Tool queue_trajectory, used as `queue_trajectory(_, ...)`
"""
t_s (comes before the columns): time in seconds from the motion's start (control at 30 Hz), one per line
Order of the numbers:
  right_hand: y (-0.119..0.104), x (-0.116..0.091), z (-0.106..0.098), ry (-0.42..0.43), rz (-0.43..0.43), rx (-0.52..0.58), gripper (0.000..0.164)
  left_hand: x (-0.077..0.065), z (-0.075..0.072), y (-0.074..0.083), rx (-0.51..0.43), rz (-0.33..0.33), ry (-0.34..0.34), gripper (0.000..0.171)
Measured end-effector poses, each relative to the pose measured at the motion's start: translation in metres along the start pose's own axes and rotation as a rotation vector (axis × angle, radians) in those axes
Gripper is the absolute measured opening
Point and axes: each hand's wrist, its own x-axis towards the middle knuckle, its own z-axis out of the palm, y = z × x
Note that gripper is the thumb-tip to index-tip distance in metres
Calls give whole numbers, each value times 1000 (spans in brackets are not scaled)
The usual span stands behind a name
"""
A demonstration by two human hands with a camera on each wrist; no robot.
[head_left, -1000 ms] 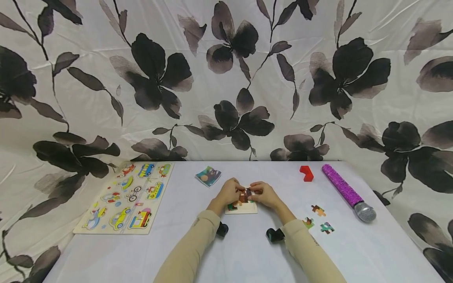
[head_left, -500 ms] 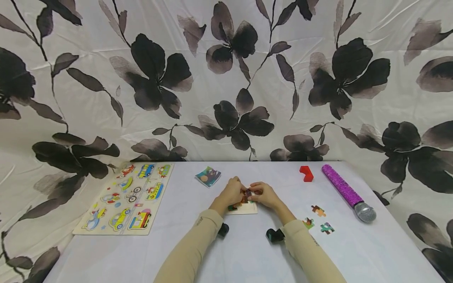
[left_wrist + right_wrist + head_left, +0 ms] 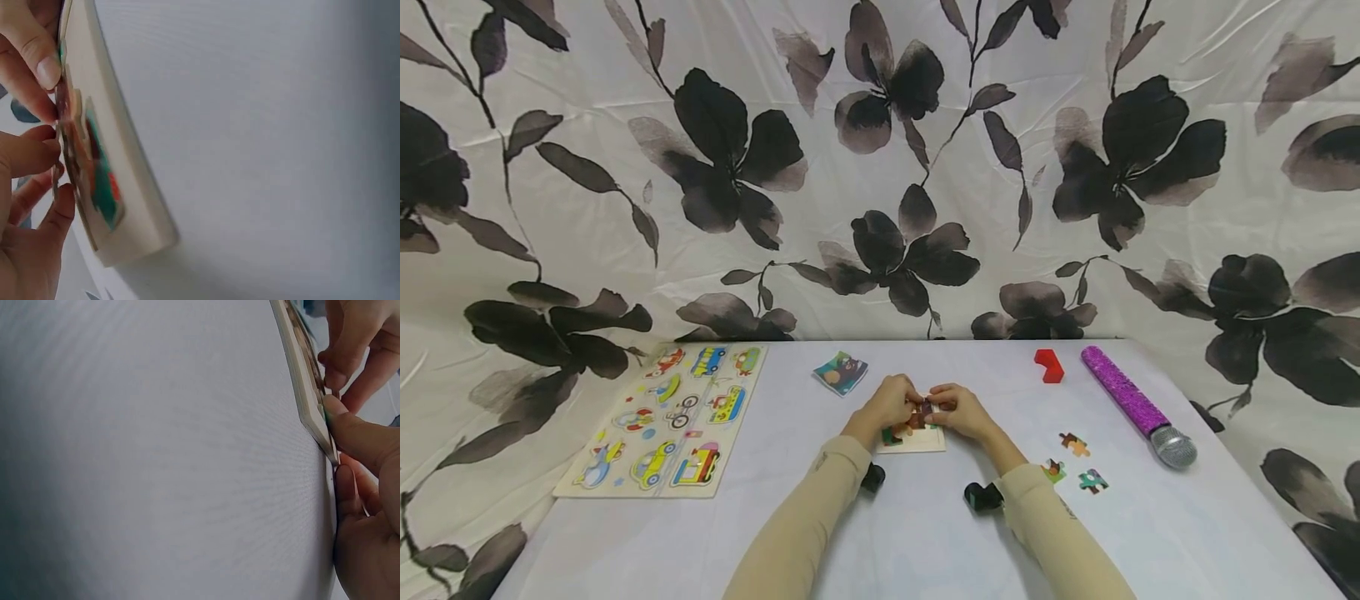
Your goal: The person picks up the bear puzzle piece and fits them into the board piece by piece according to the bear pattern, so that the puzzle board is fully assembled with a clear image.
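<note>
A small wooden jigsaw board lies in front of me, its lower strip bare and brown-green pieces set in its upper part. My left hand is over its left side. In the left wrist view, the thumb and fingertips pinch a thin puzzle piece at the frame's inner area. Opposite, my right hand grips the board's upper right corner. Its thumb presses on the edge, with curled fingers beside the border. The fingertips of both hands nearly meet and hide the upper part of the picture.
Several loose things lie around: jigsaw pieces at right, a red block, a glittery pink microphone, and a picture card behind. A vehicle puzzle board fills the left side. Black devices sit under the wrists.
My left hand has shifted slightly over the board, covering its left edge half a second ago and now showing it again. The right hand stays in place.
</note>
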Motion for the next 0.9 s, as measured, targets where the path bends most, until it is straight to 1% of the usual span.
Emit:
queue_trajectory(0.13, 0, -1, 1, -11, -38, -11, 35, 1, -2, 2, 11, -31, -16, 20)
queue_trajectory(0.23, 0, 0, 1, -11, -45, -14, 34, 0, -2, 1, 25, -33, -15, 20)
queue_trajectory(0.33, 0, 0, 1, -6, -30, -8, 35, -1, -2, -2, 27, -39, 20, 18)
queue_trajectory(0.47, 0, 0, 1, -2, -16, -6, 35, -3, -1, -6, 11, -96, 73, 17)
queue_trajectory(0.57, 0, 1, 0, -3, -10, -1, 36, -4, 0, -7, 2, -126, 89, 17)
queue_trajectory(0.8, 0, 1, 0, 2, -3, 10, 35, -7, 7, -12, 17, -133, 119, 14)
queue_trajectory(0.9, 0, 1, 1, -3, -1, 13, 35, -8, 9, -15, 17, -122, 136, 13)
